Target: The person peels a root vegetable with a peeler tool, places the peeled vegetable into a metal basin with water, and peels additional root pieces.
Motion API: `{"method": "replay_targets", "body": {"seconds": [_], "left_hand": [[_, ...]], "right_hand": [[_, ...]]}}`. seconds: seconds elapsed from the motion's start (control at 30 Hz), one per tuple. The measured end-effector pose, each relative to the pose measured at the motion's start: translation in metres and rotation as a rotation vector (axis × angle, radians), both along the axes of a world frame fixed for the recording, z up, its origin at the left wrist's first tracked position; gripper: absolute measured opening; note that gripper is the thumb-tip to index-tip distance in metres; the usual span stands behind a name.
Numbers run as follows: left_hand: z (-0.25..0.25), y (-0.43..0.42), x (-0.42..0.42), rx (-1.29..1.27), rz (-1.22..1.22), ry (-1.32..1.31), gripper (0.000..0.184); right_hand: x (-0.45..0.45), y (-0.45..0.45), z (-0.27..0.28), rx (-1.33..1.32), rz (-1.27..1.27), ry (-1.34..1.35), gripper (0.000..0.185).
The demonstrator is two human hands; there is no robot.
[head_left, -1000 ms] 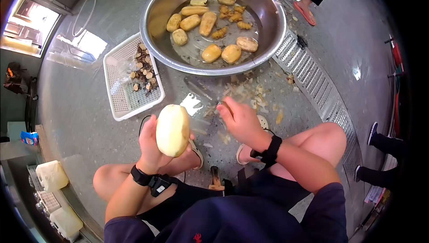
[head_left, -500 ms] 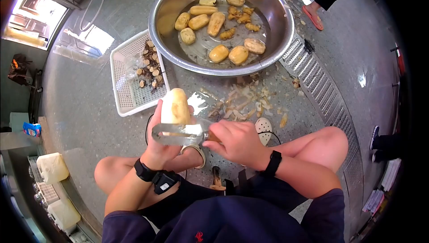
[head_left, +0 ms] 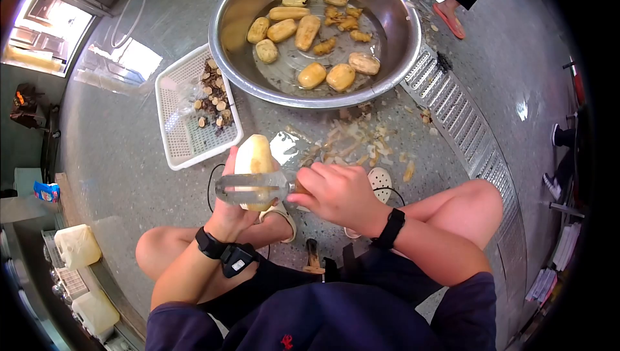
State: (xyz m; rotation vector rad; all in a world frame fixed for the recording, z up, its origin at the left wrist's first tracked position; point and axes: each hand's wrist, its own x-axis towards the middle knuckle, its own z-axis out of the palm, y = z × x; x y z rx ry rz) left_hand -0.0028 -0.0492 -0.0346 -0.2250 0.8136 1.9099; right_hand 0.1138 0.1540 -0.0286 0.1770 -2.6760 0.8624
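My left hand [head_left: 227, 207] is wrapped round a pale, peeled-looking lotus root [head_left: 253, 155], held upright above the floor. In my right hand [head_left: 342, 197] is a peeler [head_left: 248, 188] with a wide, slotted metal blade. Its blade lies across the front of the lotus root, and my fingers hide most of its handle. Beyond my hands stands a big metal basin [head_left: 294, 98] with several lotus roots [head_left: 307, 32] and knobbly ginger-like pieces [head_left: 342, 20] in a little water.
A white plastic basket [head_left: 175, 133] holds dark-edged cut ends [head_left: 219, 104]. Peelings [head_left: 361, 138] litter the floor by the basin. A metal drain grate [head_left: 452, 109] runs along the right. Another person's sandalled foot [head_left: 450, 20] is at the back, and someone's shoes [head_left: 552, 186] are far right.
The peeler has moved slightly left and up across the lotus root, which now sits slightly lower in my left hand. The feet at the far right have shifted.
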Motion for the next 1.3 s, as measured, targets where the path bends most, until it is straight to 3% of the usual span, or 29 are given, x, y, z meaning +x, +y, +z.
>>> {"method": "replay_targets", "body": {"seconds": [0.07,0.2,0.3,0.5,0.6,0.63,0.7,0.73,0.83,0.97,1.1,1.13,1.3], "left_hand": [[-0.008,-0.005,0.005,0.032,0.026,0.033,0.061],[-0.002,0.003,0.009,-0.180,0.075,0.075,0.066],[-0.020,-0.010,0.005,0.042,-0.066,0.077,0.057],[-0.033,-0.014,0.007,-0.031,0.015,0.004,0.062],[-0.026,-0.011,0.025,-0.294,-0.020,0.073,0.066],[-0.020,-0.010,0.028,-0.259,-0.092,0.156,0.068],[-0.007,-0.003,0.013,-0.171,-0.024,-0.076,0.070],[-0.009,-0.005,0.006,-0.124,-0.052,0.058,0.070],[-0.004,-0.008,0.000,0.039,-0.075,0.112,0.069],[0.002,-0.003,0.004,0.008,-0.025,0.085,0.067],[0.010,0.017,0.006,-0.243,0.303,-0.060,0.059],[0.005,0.006,0.004,-0.074,0.211,-0.096,0.057],[0.011,0.010,0.009,-0.037,0.195,-0.022,0.057]], "right_hand": [[-0.007,0.006,-0.003,-0.042,-0.066,-0.035,0.034],[-0.009,0.005,-0.010,-0.062,-0.100,-0.075,0.033],[-0.009,0.008,-0.022,-0.041,-0.080,-0.022,0.034],[-0.007,0.003,-0.026,0.018,-0.131,-0.093,0.039],[-0.027,0.039,-0.044,-0.131,-0.457,-0.363,0.039],[-0.025,0.037,-0.041,-0.144,-0.436,-0.366,0.039],[-0.023,0.033,-0.029,-0.145,-0.357,-0.375,0.038],[-0.020,0.023,-0.033,-0.179,-0.303,-0.419,0.038],[-0.012,0.016,-0.035,-0.305,-0.272,-0.371,0.038],[-0.009,0.015,-0.013,-0.353,-0.219,-0.183,0.034],[0.006,-0.005,0.003,-0.143,-0.008,0.021,0.031],[0.010,-0.008,0.007,-0.102,0.030,0.005,0.031],[0.009,-0.010,0.010,0.038,0.016,0.086,0.035]]}}
